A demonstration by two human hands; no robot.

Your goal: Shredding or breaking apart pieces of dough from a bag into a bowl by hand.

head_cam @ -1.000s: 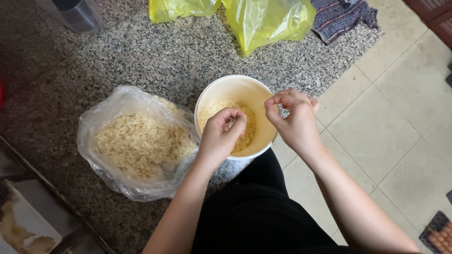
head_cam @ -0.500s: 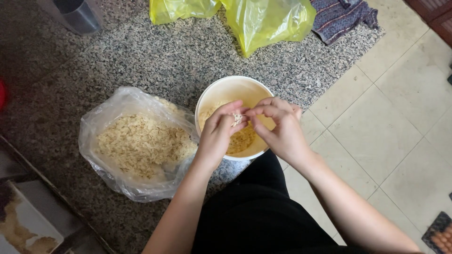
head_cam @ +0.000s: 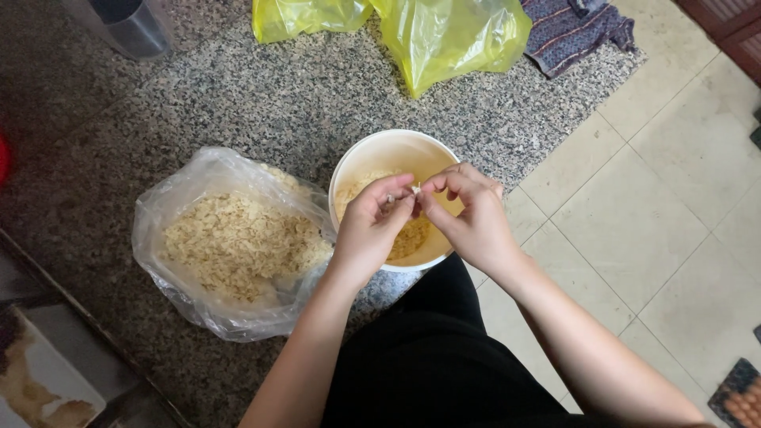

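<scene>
Here we are looking down at a speckled granite surface carrying a round, smooth cream bowl of pale flakes, and beside it a crinkled clear bag heaped with more flakes. Our left hand and right hand are meeting over the bowl, fingers curled narrow, pinching one small pale piece between the fingertips.

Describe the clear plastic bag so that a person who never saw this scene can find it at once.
On the speckled granite counter, look just left of the white round bowl under the two hands. The clear plastic bag lies open there, full of pale flakes. Unlike the yellow bags at the far edge, it is colourless and see-through.
</scene>
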